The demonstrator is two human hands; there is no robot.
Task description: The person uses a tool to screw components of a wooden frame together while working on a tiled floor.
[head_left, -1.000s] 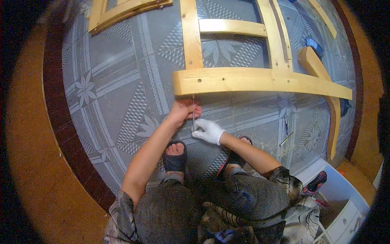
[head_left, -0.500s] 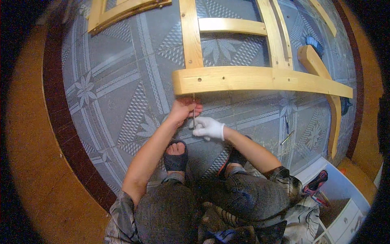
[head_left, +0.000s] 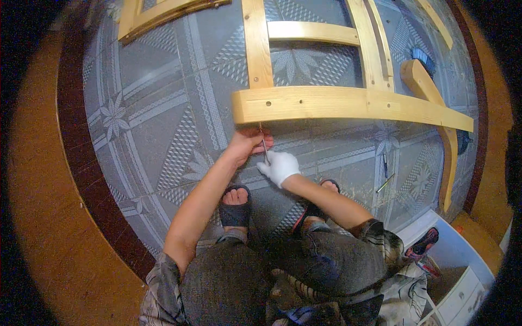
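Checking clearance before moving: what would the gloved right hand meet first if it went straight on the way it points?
Probably the bare left hand, whose fingers lie by the thin metal rod just ahead of the gloved right hand; the wooden beam shows beyond. Depth is unclear from this view.

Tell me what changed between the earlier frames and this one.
The gloved right hand has turned and shifted a little toward the wooden beam, its fingers now pointing more upward. The thin metal rod that it holds has tilted, its lower end swinging right. Neither of the hands visibly took hold of or let go of anything. The left hand stays by the rod's upper part.
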